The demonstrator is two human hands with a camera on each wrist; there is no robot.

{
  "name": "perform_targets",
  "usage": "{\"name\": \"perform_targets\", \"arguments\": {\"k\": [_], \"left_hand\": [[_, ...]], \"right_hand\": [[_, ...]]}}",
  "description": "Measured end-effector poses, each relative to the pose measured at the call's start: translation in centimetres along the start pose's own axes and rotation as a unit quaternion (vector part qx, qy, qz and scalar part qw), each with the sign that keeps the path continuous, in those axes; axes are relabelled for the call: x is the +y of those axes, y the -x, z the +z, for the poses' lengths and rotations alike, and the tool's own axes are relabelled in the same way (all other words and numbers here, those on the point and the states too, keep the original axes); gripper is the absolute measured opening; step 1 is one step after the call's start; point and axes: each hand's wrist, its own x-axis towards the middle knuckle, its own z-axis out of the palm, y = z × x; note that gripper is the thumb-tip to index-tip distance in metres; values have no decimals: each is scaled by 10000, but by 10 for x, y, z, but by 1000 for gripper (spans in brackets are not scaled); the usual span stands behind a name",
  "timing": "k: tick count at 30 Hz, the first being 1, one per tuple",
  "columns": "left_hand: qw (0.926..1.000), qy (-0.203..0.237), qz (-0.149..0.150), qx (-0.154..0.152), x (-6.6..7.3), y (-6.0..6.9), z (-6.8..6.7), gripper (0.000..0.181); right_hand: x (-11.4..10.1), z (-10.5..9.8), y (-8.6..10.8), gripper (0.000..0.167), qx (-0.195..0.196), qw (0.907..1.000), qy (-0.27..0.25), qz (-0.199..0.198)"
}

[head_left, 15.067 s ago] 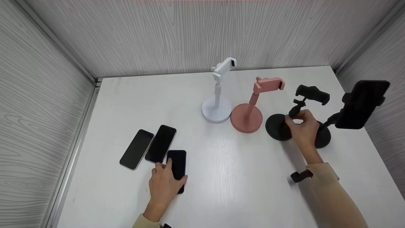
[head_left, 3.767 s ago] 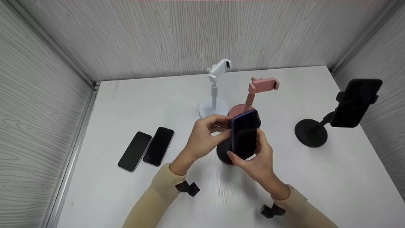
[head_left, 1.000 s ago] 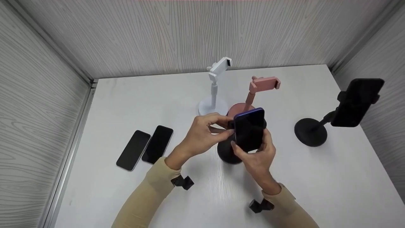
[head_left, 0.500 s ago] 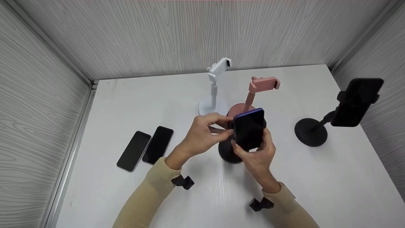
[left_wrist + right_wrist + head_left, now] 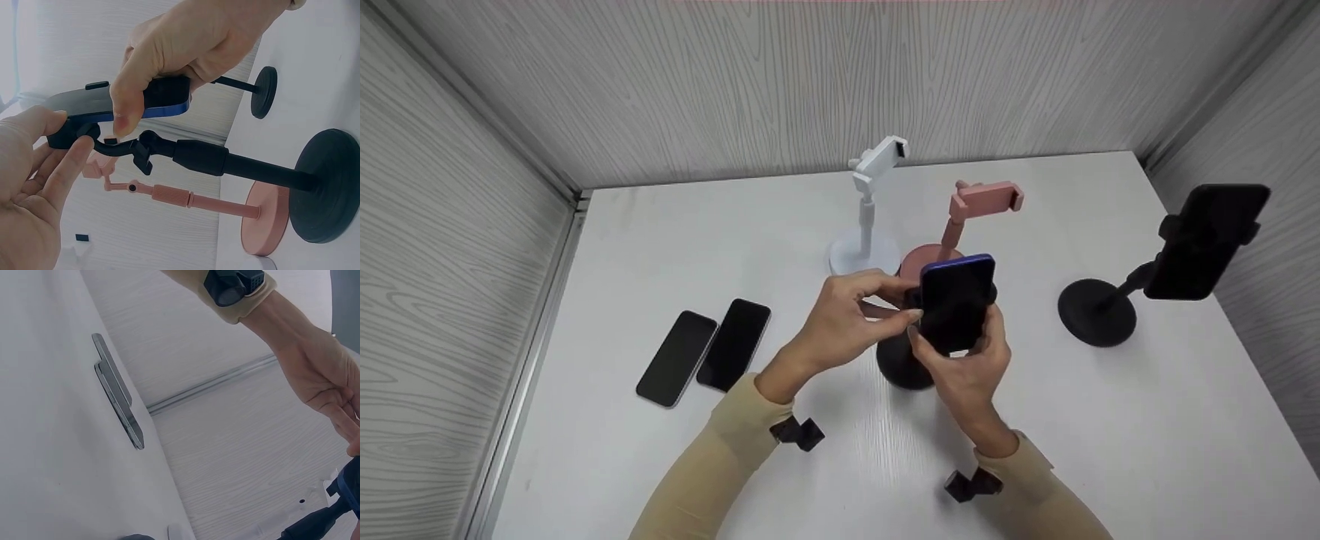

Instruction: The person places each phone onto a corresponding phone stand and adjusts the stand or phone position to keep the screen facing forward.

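In the head view a blue-edged smartphone (image 5: 956, 304) leans upright at the clamp of a black phone stand (image 5: 904, 364). My right hand (image 5: 971, 371) grips the phone by its lower part. My left hand (image 5: 847, 319) pinches the clamp's left end with thumb and fingers. From the left wrist, the clamp (image 5: 62, 135) lies behind the phone (image 5: 169, 95), and the stand's bent neck runs to its round base (image 5: 329, 185). Whether both clamp arms grip the phone cannot be made out. In the right wrist view only my left hand (image 5: 320, 365) shows well.
Behind are a white stand (image 5: 866, 217) and a pink stand (image 5: 986, 201), both with bare clamps. Another black stand (image 5: 1099, 313) at right bears a phone (image 5: 1207, 241). Two phones lie at left, a grey-edged phone (image 5: 676, 358) and a black phone (image 5: 733, 343).
Since the earliest frame, the black stand and the phone from the table have come together in the middle, both hands on them. Over the last second the phone shifts slightly right.
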Motion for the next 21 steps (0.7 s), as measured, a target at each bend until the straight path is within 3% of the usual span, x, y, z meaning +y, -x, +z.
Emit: {"name": "perform_targets", "arguments": {"k": [16, 21], "left_hand": [[9999, -46, -112, 4, 3, -2, -1, 28], [9998, 9, -203, -43, 4, -2, -3, 28]], "right_hand": [[-1, 7, 7, 69, 156, 9998, 95, 40], [-1, 6, 7, 71, 46, 9999, 124, -42]]}}
